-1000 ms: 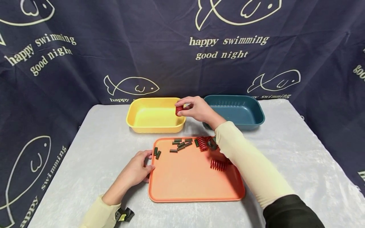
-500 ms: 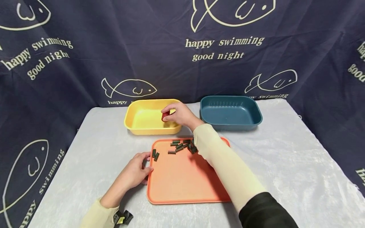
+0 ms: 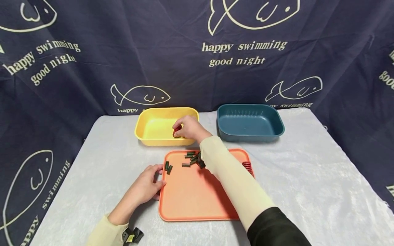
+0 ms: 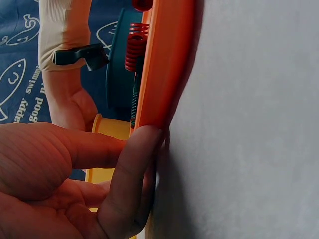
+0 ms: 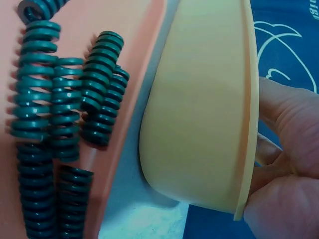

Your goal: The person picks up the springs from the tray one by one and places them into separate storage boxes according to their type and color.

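Low inside the yellow bin (image 3: 166,142), near its right end, my right hand (image 3: 192,128) pinches a thick red coil spring (image 3: 176,131) between thumb and fingers. In the right wrist view the bin's wall hides that spring, and part of the hand (image 5: 291,129) shows beyond the rim. My left hand (image 3: 147,184) grips the left edge of the orange tray (image 3: 197,194), thumb and fingers at its rim. Small dark green coil springs (image 3: 190,156) lie near the tray's back edge, and a pair of green springs (image 3: 168,168) sits near the left hand.
A red spring (image 3: 247,167) at the tray's right side is partly covered by the right sleeve (image 3: 231,174). The dark teal bin (image 3: 250,138) stands to the right of the yellow one. Behind both bins hangs a navy fish-print cloth (image 3: 172,51).
My right hand has carried the red spring leftward from above the yellow bin's right rim, then lower into the bin. The left hand keeps its place on the tray.
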{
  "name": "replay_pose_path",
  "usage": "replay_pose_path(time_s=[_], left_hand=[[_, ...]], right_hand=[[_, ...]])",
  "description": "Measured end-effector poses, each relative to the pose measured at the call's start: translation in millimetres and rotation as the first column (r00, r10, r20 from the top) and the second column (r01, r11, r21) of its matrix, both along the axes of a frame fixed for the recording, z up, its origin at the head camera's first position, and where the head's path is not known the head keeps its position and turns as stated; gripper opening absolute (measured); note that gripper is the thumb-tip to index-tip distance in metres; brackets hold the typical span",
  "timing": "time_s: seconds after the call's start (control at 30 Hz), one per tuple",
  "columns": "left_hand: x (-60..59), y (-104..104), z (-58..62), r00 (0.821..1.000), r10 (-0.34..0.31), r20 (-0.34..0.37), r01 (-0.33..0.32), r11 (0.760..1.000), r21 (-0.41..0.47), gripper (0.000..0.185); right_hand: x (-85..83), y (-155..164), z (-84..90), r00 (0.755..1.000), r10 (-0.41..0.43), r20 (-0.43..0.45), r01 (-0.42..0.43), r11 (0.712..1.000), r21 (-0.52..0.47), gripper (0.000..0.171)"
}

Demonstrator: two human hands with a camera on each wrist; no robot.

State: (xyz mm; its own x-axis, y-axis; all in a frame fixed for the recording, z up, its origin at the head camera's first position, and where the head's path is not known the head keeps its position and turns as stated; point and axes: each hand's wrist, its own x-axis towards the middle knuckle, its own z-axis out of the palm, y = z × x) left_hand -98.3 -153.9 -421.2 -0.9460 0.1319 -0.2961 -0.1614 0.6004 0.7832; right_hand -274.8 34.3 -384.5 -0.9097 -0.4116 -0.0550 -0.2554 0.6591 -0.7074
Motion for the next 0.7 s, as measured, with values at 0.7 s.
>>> replay_pose_path(time_s=[0.7], left_hand=[[-1.0, 1, -2.6, 1.0, 0.002, 0.011, -0.002, 1.0, -0.02, 0.06]], right_hand=[[16.5, 29, 41.6, 0.985, 0.099, -0.142, -0.121, 0.98, -0.159, 0.025]])
